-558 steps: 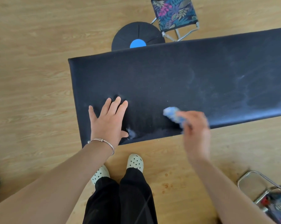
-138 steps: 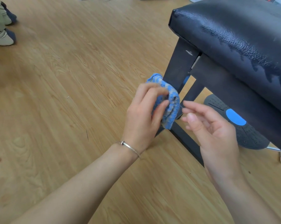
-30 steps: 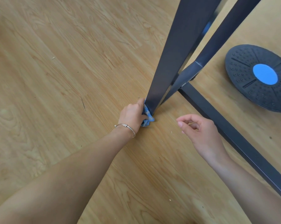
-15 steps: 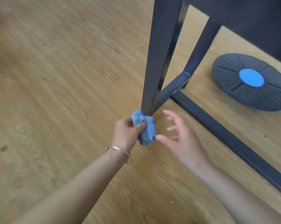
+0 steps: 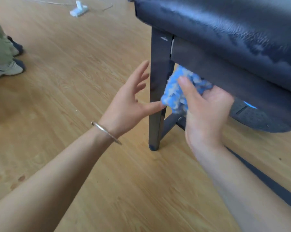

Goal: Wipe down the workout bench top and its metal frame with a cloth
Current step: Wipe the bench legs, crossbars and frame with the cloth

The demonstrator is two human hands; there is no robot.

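Note:
The workout bench has a glossy black padded top (image 5: 225, 29) at the upper right and a dark metal frame. Its upright leg (image 5: 158, 91) stands on the wooden floor, and a side rail (image 5: 225, 76) runs under the pad. My right hand (image 5: 206, 113) grips a crumpled blue and white cloth (image 5: 176, 91), held just right of the leg and below the rail. My left hand (image 5: 129, 101) is open with fingers spread, just left of the leg; its thumb tip reaches the cloth's lower edge. A bangle sits on my left wrist.
A black balance disc with a blue centre (image 5: 258, 118) lies on the floor under the bench. The frame's floor bar (image 5: 267, 183) runs toward the lower right. Another person's legs and shoes (image 5: 2, 54) stand at the far left. A white power strip (image 5: 78, 10) lies at the top.
The cloth has passed from my left hand to my right hand. Both hands rose from the foot of the leg to its upper part, and the view lifted to show the pad.

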